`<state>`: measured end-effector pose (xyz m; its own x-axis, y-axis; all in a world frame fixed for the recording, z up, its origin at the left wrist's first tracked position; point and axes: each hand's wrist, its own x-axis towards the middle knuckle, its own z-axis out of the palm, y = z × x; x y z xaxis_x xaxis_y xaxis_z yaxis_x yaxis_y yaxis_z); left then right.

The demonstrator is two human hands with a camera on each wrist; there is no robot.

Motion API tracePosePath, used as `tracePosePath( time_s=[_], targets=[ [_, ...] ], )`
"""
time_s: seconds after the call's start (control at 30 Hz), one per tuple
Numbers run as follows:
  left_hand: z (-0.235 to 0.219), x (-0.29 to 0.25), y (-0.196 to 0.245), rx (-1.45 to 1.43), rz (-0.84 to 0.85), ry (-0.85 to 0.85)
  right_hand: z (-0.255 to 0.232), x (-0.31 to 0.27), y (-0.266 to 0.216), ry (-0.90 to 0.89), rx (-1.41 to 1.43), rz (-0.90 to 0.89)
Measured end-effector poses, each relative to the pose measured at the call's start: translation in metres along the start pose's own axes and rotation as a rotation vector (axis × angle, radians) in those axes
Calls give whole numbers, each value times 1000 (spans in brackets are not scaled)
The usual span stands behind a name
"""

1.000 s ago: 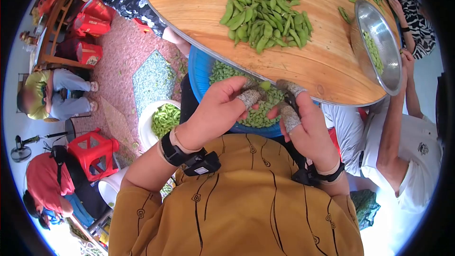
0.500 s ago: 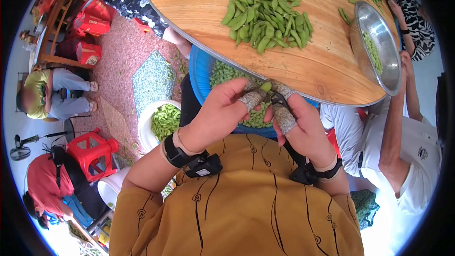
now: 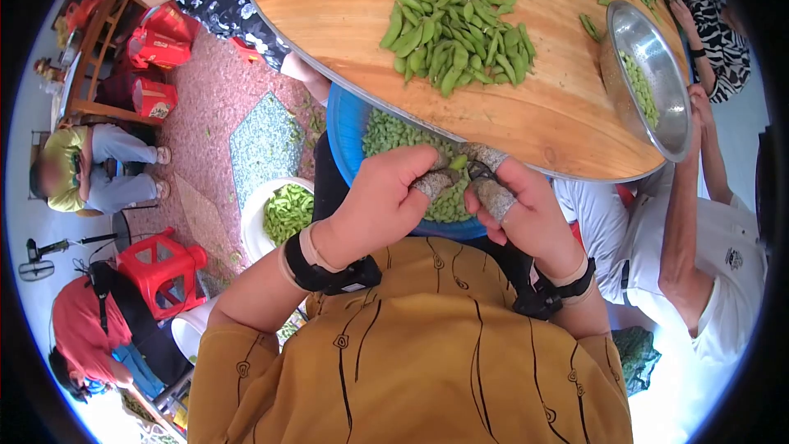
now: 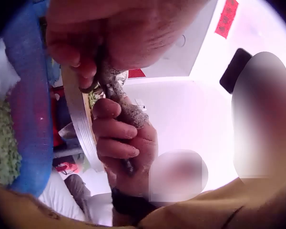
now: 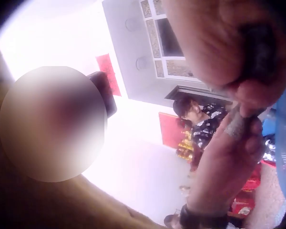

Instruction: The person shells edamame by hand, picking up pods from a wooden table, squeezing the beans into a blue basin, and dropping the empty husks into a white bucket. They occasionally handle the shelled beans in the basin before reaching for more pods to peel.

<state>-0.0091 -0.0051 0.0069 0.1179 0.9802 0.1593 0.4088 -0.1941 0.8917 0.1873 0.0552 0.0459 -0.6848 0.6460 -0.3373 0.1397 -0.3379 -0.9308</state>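
Observation:
Over a blue basin (image 3: 346, 127) of shelled green beans (image 3: 394, 133), both hands meet just below the table edge. My left hand (image 3: 380, 189) pinches a green soybean pod (image 3: 458, 163) between thumb and forefinger. Close against the pod is my right hand (image 3: 534, 218), its thumb and forefinger around a dark slim tool (image 3: 479, 169). In the left wrist view, a dark end (image 4: 128, 166) of that tool shows below the curled fingers; its kind I cannot tell. Speckled grey wraps (image 3: 496, 197) cover the thumbs and forefingers.
A wooden round table (image 3: 329, 20) bears a heap of pods (image 3: 460, 37) and a steel bowl (image 3: 670, 86) with shelled beans. Left of the basin stands a white bucket (image 3: 253, 226) of green pods. Other people sit around, and a red stool (image 3: 160, 271) stands at left.
The hands were apart a second ago and have come together at the pod. The left hand's fingers now cover more of it, and the right thumb has shifted slightly.

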Motion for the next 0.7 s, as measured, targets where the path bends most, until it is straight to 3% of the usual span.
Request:
tracePosePath(
  time_s=[0.07, 0.1, 0.17, 0.23, 0.27, 0.3, 0.33, 0.37, 0.5, 0.57, 0.6, 0.67, 0.7],
  targets=[
    [0, -4, 1, -311, -307, -139, 1, 0, 5, 3, 71, 33],
    [0, -5, 0, -313, -312, -140, 1, 0, 8, -10, 133, 83],
    [0, -5, -3, -1318, -685, -124, 2, 2, 19, -24, 197, 135],
    [2, -9, -11, -1472, -689, -172, 5, 6, 40, 66, -337, -330],
    [3, -11, -13, -1625, -691, -223, 3, 8, 42, 66, -335, -330],
    [4, -10, -11, -1625, -695, -221, -1, 11, 43, 78, -563, -406],
    [6, -9, -8, -1485, -781, -117, -5, 12, 46, 87, -787, -475],
    [7, -9, -7, -1339, -858, -17, -8, 14, 52, 75, -825, -444],
    [8, -13, -25, -1107, -823, -93, -8, 12, 50, 93, -602, -251],
    [9, -14, -24, -915, -776, -25, -16, 12, 59, 143, -991, -180],
    [9, -15, -22, -911, -780, -27, -16, 12, 59, 143, -987, -180],
    [11, -13, -13, -400, -641, 14, -15, 9, 58, 131, -900, -149],
    [13, -7, -6, -397, -641, 6, -14, 6, 55, 138, -895, -147]
  ],
)
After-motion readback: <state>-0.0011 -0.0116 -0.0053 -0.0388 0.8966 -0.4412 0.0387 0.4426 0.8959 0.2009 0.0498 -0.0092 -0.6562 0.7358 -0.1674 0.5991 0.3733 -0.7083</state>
